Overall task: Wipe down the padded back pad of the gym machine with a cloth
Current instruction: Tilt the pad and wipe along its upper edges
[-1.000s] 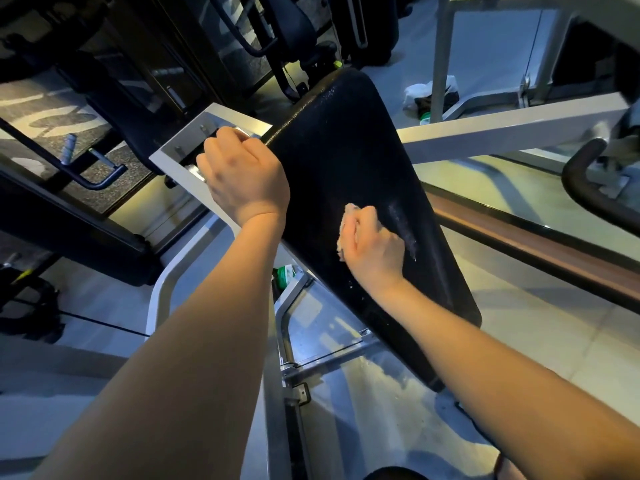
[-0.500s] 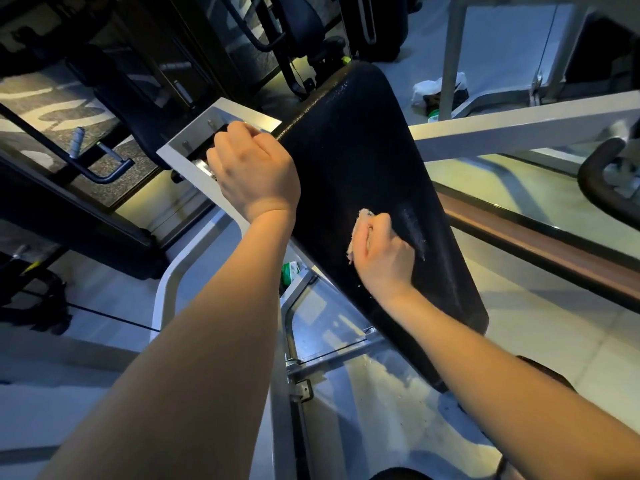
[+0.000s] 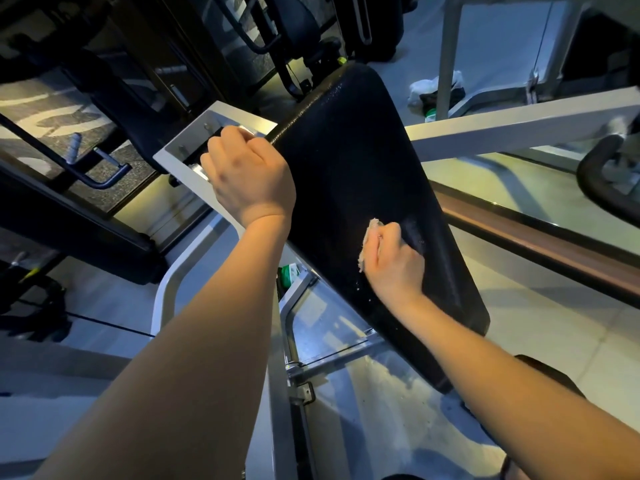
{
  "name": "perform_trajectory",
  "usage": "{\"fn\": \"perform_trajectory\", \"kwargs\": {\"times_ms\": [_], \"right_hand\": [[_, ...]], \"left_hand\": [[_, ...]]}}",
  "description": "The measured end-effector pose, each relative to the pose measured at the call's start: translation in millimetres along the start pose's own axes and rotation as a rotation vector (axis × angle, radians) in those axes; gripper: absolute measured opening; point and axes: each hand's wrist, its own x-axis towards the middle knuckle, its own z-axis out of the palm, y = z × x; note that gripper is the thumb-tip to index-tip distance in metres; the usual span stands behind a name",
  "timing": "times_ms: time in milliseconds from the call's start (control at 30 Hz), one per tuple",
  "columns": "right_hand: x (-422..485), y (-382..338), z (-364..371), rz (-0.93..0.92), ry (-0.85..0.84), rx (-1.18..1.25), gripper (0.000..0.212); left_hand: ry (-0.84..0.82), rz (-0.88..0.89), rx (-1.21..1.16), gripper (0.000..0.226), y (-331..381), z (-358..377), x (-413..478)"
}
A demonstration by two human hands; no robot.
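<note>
Wiping looks partway done. The right hand (image 3: 394,265), fingers clamped round a pale crumpled cloth (image 3: 367,242), presses the long black padded back pad (image 3: 363,161) low down. The left hand (image 3: 249,174) curls its fingers over the pad's ten-o'clock edge. The speckled surface toward twelve o'clock probably needs wiping.

— What sort of place is this?
— A gym: a black pad (image 3: 363,168) sits on a white steel frame (image 3: 519,128), with a curved black grip (image 3: 590,181) to the right
— Anything more?
— Other machines (image 3: 294,26) with dark seats and bars stand behind, on speckled rubber flooring (image 3: 135,168) beside pale tiles (image 3: 571,327)
</note>
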Motion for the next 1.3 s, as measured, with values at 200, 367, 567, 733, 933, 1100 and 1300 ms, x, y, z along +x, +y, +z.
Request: {"fn": "perform_trajectory", "kwargs": {"times_ms": [200,367,567,733,933,1100,1300], "right_hand": [[84,44,-8,0.376,-0.006,-0.143,0.034],[60,15,-5,0.492,0.075,0.053,0.025],[28,21,-2,0.184,-0.004,-0.049,0.03],[98,66,-10,0.605,-0.011,-0.11,0.035],[0,8,-4,0.355,-0.028,0.103,0.027],[41,33,-13,0.412,-0.072,0.008,0.029],[66,-2,-6,0.546,0.048,0.122,0.033]], "left_hand": [[0.003,0.009,-0.001,0.029,-1,0,1],[0.007,0.007,0.013,0.027,0,0,-1],[-0.003,0.009,-0.002,0.027,-2,-1,1],[0.009,0.006,-0.001,0.026,-1,2,1],[0.004,-0.011,0.019,0.03,1,1,1],[-0.014,0.001,0.013,0.03,2,-1,-1],[-0.007,0.0,0.022,0.031,3,-1,-2]]}}
